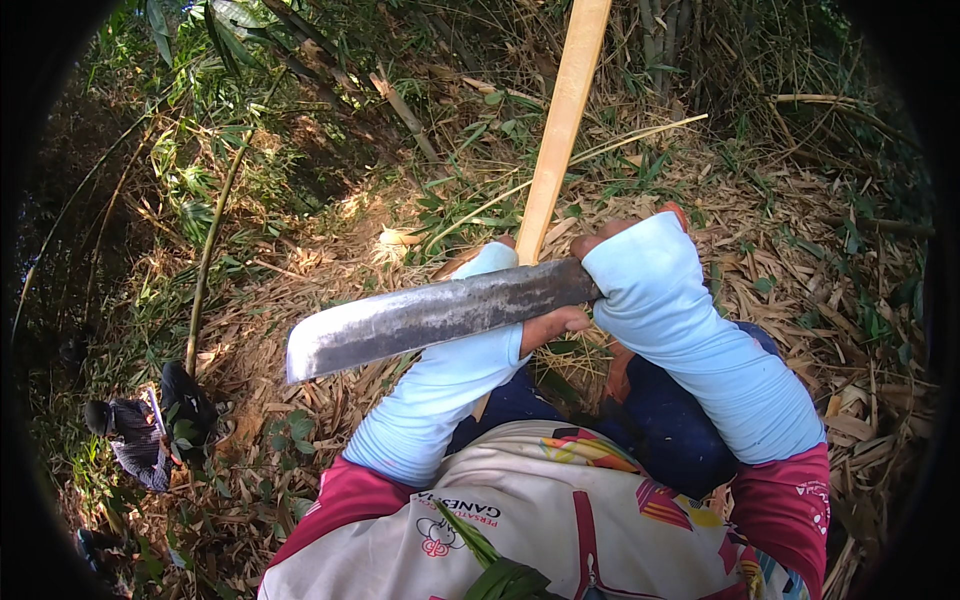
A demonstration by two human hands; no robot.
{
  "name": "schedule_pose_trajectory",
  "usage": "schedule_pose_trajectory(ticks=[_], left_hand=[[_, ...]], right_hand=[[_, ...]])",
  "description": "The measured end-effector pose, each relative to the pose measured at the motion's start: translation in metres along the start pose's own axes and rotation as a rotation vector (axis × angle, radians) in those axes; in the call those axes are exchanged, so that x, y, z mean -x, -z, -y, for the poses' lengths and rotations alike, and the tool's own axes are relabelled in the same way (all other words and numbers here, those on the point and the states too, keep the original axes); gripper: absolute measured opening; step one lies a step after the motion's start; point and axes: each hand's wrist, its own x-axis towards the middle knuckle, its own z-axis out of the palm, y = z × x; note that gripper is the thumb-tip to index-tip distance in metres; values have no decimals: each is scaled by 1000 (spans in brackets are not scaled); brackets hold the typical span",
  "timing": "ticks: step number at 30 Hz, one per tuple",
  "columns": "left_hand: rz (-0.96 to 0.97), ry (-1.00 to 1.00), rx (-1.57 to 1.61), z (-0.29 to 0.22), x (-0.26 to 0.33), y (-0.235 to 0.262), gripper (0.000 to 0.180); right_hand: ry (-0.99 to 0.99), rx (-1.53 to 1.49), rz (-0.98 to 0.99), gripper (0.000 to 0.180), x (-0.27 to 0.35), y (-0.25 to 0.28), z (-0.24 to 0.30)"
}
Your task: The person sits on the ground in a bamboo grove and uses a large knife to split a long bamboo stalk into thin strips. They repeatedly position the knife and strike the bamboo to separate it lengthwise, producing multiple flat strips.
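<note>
My right hand (622,242) is closed around the handle end of a machete (440,312), its grip mostly hidden by fingers and sleeve. The broad, dark-and-bright blade points left and crosses in front of my left hand (548,328). That hand is closed on a long, pale split bamboo strip (565,125), which runs from the top of the view down toward my body. The blade hides most of the left fingers; the thumb shows below it. Light blue sleeves cover both forearms and part of the hands.
Dry bamboo leaves (790,290) cover the ground around my legs. A thin bamboo stem (215,230) stands at the left, with green undergrowth beyond. Another person (145,435) is at the lower left. Thin split strips (610,148) lie just right of the long one.
</note>
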Motion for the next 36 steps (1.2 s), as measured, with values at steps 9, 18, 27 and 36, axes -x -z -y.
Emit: schedule_pose_trajectory(ticks=[9,18,27,36], left_hand=[[-37,126,96,-4,0,-9,48],[41,150,39,-1,-1,-1,58],[-8,65,-57,-2,-1,-1,56],[-48,-20,-144,-2,-2,-7,49]], right_hand=[[-89,77,12,13,-1,3,1],[0,-41,34,14,-2,-3,1],[10,-45,56,14,-2,-5,-1],[-55,40,75,32,-3,-2,2]])
